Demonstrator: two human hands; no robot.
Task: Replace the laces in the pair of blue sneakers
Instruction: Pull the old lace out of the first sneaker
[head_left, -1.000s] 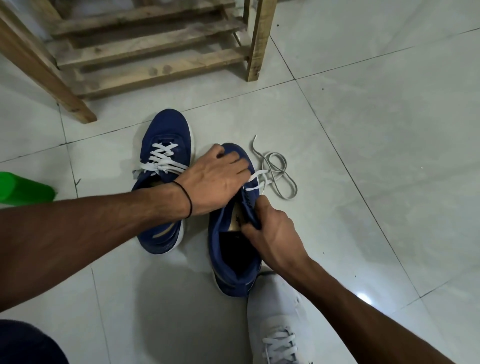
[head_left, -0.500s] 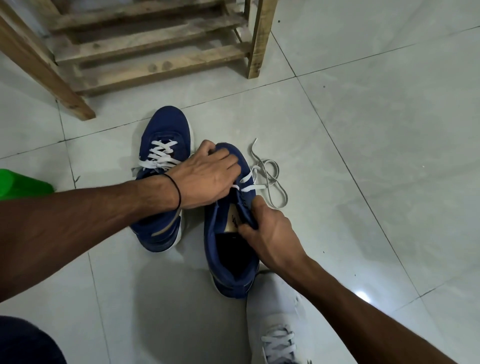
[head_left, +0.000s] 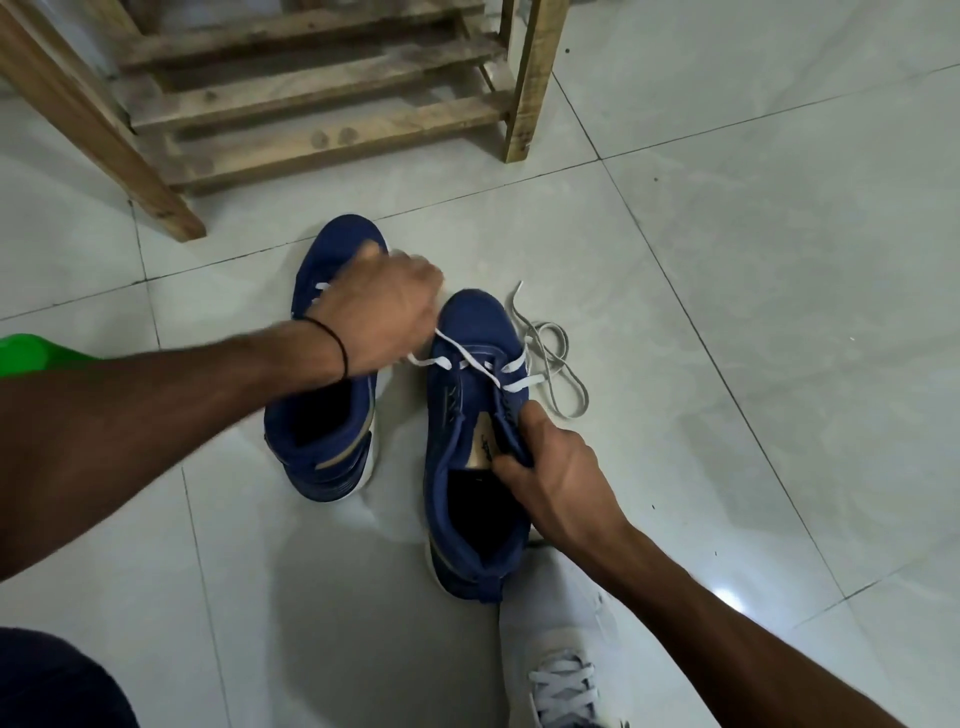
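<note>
- A green object (head_left: 21, 353) pokes in at the far left edge, on the pale tiled floor (head_left: 779, 260).
- A rough wooden rack (head_left: 311, 104) stands at the top left, beyond the shoes.
- The first blue sneaker (head_left: 322, 441) sits on the floor left of centre, toe pointing away. White lacing shows across its front, partly hidden by the hand above it.
- The left hand (head_left: 384, 312), a thin black band (head_left: 340, 348) on its wrist, is over that sneaker's toe end and is blurred. Its fingers curl downward, and a strand of the white lace (head_left: 467, 364) leads up into them.
- The second blue sneaker (head_left: 467, 415) stands just beside the first, at centre. The white lace crosses only its front eyelets; the eyelets nearer the opening are bare.
- The right hand (head_left: 556, 467), well apart from the left, pinches the second sneaker's right eyelet edge, thumb inside the opening.
- A loose grey lace (head_left: 561, 364) lies in loops on the floor just right of that sneaker.
- A pale grey laced shoe (head_left: 556, 649) shows at the bottom, close behind the second sneaker's heel.
</note>
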